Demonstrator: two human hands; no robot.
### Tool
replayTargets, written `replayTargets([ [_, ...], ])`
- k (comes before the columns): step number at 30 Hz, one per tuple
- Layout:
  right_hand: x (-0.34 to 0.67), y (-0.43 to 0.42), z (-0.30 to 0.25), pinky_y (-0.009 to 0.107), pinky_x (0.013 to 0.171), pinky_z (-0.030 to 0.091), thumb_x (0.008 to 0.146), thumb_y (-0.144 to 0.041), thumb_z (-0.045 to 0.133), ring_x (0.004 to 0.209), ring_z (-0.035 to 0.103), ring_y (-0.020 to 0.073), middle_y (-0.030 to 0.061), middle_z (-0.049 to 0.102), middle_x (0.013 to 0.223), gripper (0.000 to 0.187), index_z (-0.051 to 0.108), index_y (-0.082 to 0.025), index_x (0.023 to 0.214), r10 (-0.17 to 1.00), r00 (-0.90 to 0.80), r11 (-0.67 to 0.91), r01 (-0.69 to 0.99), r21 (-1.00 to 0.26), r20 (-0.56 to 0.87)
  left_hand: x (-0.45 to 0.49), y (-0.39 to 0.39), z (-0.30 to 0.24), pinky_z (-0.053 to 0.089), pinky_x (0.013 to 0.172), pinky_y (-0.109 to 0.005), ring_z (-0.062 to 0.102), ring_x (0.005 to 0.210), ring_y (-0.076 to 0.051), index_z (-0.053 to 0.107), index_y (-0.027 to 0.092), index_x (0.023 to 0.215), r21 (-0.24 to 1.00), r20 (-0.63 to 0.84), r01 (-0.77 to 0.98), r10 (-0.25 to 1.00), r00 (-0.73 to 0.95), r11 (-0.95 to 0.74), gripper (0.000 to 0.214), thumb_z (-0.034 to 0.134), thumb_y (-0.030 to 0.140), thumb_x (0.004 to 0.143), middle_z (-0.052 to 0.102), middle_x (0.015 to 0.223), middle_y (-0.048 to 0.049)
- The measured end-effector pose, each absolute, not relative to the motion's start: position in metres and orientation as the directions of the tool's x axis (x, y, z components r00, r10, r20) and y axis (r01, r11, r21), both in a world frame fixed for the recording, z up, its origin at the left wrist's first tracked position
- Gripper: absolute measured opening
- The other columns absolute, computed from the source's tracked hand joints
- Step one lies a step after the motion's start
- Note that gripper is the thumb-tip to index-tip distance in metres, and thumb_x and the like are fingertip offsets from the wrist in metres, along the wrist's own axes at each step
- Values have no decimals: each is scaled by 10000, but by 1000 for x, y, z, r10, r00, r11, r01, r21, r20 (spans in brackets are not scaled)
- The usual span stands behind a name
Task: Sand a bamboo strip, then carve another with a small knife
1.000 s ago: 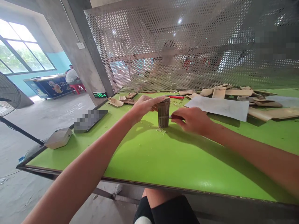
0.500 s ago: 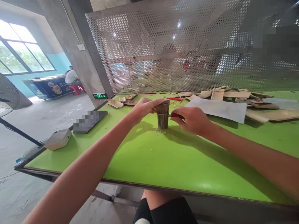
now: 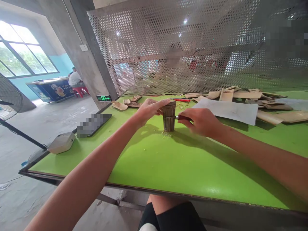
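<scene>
From the head camera, the left hand reaches to the far side of a dark brown cylinder, probably a cut piece of bamboo, though the view is too coarse to be sure. Its fingers lie nearly straight and touch the cylinder near the top, in a loose, wide hold that steadies it rather than wrapping round it. The cylinder stands upright on a green table, near the table's far edge. The right hand holds a small knife in a narrow pinch by its dark red handle, with the thin blade lying across the cylinder's side. Pale shavings lie in a small heap at the cylinder's foot. Beyond the right hand lies a sheet of paper, with a loose pile of flat wooden strips past it. A red-handled tool lies behind the cylinder. To the left, on the table, are a blurred dark tablet and a white box. A perforated metal screen rises along the far edge.
</scene>
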State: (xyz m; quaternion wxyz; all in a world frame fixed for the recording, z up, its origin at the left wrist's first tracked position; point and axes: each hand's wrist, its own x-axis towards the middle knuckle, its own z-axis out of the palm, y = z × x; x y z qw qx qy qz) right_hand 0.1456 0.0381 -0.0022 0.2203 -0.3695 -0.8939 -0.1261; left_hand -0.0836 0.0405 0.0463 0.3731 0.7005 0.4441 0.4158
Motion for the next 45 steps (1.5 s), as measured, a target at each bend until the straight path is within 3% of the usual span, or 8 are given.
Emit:
replayTargets([
  [5,147,42,-4,285,589,258,944,-404,473,684,581,170,65,716,849,334,733,-194,954,613,-695,716,689,106,375,-86,43,45,462,757,-333,640,711,-169,764,140,804,908,231,295,943,238,-297,463,628,583,806,749,834,-105],
  [8,147,43,-4,280,600,267,947,-412,473,728,595,177,64,720,895,332,727,-202,980,619,-654,694,715,87,435,-88,48,43,476,767,-333,657,746,-176,752,141,821,938,204,229,950,237,-259,432,638,557,806,748,868,-109],
  [12,148,43,-3,277,608,291,949,-397,475,692,585,167,62,720,868,325,732,-198,952,620,-686,727,685,52,381,-91,52,41,491,757,-320,661,752,-170,735,147,843,966,169,157,958,231,-208,384,645,518,806,743,876,-103],
  [16,149,43,-1,281,632,319,945,-421,481,763,608,186,73,726,928,334,716,-193,1009,611,-623,715,699,-3,489,-93,55,39,503,755,-323,670,759,-173,722,146,889,977,134,131,963,235,-168,376,640,505,813,743,915,-106],
  [27,151,44,-1,285,627,316,933,-388,503,743,610,184,59,732,890,307,737,-191,964,615,-739,776,629,-46,274,-92,56,34,528,794,-358,686,801,-195,696,150,893,998,63,8,974,217,-66,361,665,498,803,743,922,-107],
  [32,150,44,-1,280,654,332,934,-358,510,779,626,184,62,736,943,291,739,-193,1006,598,-752,790,612,-45,277,-91,58,31,544,819,-380,694,844,-211,700,147,918,996,86,-42,964,253,-77,386,686,509,784,739,954,-112],
  [37,148,42,-1,288,628,306,937,-359,501,731,602,176,54,727,895,299,742,-187,980,627,-723,753,658,14,291,-89,57,32,571,802,-389,702,800,-208,699,140,907,991,97,-107,974,206,-76,403,718,515,760,739,945,-115],
  [45,146,45,-5,290,623,309,929,-390,513,733,599,189,58,727,881,307,751,-201,975,653,-669,716,698,-1,355,-84,54,32,596,729,-364,690,709,-193,694,115,842,987,97,-145,985,145,-76,343,729,448,770,725,847,-111],
])
